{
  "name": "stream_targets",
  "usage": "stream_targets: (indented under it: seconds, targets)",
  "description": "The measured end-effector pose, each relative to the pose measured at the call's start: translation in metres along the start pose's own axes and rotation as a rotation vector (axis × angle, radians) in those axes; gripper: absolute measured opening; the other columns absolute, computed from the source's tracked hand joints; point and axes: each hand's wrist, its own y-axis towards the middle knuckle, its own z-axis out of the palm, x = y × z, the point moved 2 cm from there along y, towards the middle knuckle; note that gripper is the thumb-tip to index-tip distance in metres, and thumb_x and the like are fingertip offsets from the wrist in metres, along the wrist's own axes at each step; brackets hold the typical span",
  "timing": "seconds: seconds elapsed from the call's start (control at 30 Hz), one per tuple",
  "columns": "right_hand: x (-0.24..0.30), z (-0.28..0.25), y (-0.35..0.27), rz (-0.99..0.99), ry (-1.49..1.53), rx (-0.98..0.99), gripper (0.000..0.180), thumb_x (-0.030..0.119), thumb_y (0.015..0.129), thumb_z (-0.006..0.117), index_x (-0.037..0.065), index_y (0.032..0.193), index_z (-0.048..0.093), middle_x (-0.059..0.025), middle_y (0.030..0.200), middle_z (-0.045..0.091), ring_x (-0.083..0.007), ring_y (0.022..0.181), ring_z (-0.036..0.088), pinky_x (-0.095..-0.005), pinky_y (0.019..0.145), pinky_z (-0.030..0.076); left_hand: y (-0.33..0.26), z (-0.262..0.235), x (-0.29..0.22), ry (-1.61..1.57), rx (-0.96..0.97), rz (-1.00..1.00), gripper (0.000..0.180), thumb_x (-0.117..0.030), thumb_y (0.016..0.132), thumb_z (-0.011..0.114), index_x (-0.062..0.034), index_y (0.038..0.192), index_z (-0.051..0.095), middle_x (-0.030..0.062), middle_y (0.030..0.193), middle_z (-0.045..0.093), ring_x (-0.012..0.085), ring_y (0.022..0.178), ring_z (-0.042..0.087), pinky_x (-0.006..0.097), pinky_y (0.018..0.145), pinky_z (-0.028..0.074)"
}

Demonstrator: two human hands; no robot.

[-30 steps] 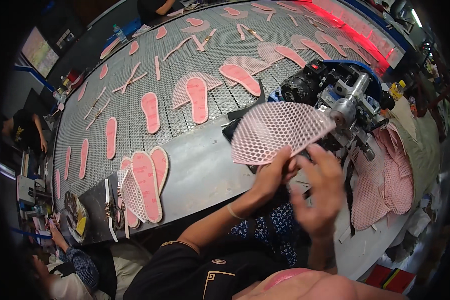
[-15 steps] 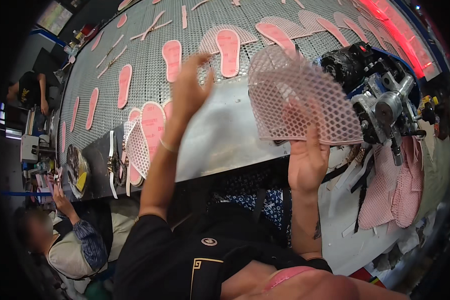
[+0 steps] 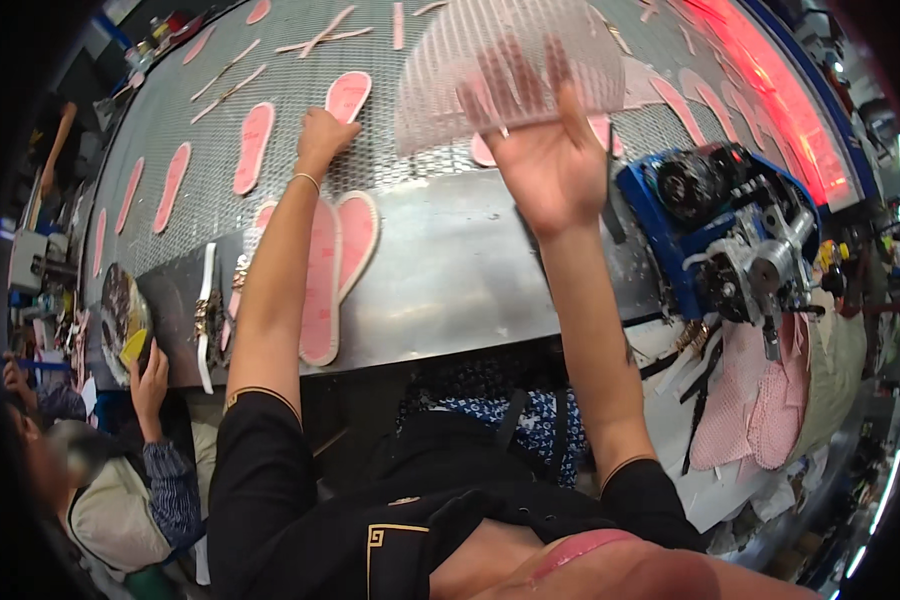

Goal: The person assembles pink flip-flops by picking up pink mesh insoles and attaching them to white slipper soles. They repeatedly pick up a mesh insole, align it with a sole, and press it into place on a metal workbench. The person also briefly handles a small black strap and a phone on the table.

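Note:
My left hand (image 3: 325, 140) is closed on the near end of a pink insole (image 3: 350, 95) on the perforated conveyor belt (image 3: 205, 125). In my raised right hand (image 3: 552, 175) is a see-through, rounded mesh piece (image 3: 440, 95), the fingers showing through it and the thumb along its near edge. Behind this mesh piece another pink insole (image 3: 483, 152) is mostly hidden. More pink insoles (image 3: 255, 148) lie spaced out to the left on the belt. Close to my left forearm, several insoles (image 3: 358, 240) overlap on the metal table edge (image 3: 440, 270).
A blue-framed machine (image 3: 650, 225) with black and metal parts stands at the right. Beyond it glows a red light strip (image 3: 800, 130). Pink mesh pieces (image 3: 770, 410) hang below the machine. At lower left a co-worker's hand (image 3: 148, 385) touches a round container (image 3: 120, 310) with a yellow scraper.
My left hand has reached down onto an insole on the belt. The right hand has moved left and farther out with the mesh piece. The co-worker's hand has come to the round container.

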Motion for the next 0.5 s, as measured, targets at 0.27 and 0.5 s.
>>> stream_targets:
  seconds: [0.27,0.5]
  targets:
    - [-0.153,-0.094,0.158,-0.093,-0.003,-0.428,0.047,0.030,0.099,0.037,0.003,0.137,0.035,-0.0159,0.138,0.042,-0.0289,0.126,0.042,-0.0483,0.107,0.031,-0.043,-0.089,0.064,-0.126,-0.126,-0.103,0.089,-0.036,0.064,0.070,0.0170,0.126,0.035,0.0362,0.130,0.042,0.0447,0.117,0.048,0.045,0.097,0.042]
    - [-0.141,-0.116,0.018,0.090,-0.541,-0.377,0.048,0.011,0.086,0.060,-0.003,0.129,0.043,-0.0126,0.110,0.061,-0.0188,0.100,0.060,-0.0319,0.087,0.048,-0.075,-0.072,0.029,-0.148,-0.251,0.231,0.083,-0.035,0.070,0.068,0.0179,0.126,0.036,0.0351,0.122,0.048,0.0459,0.112,0.048,0.048,0.096,0.040]
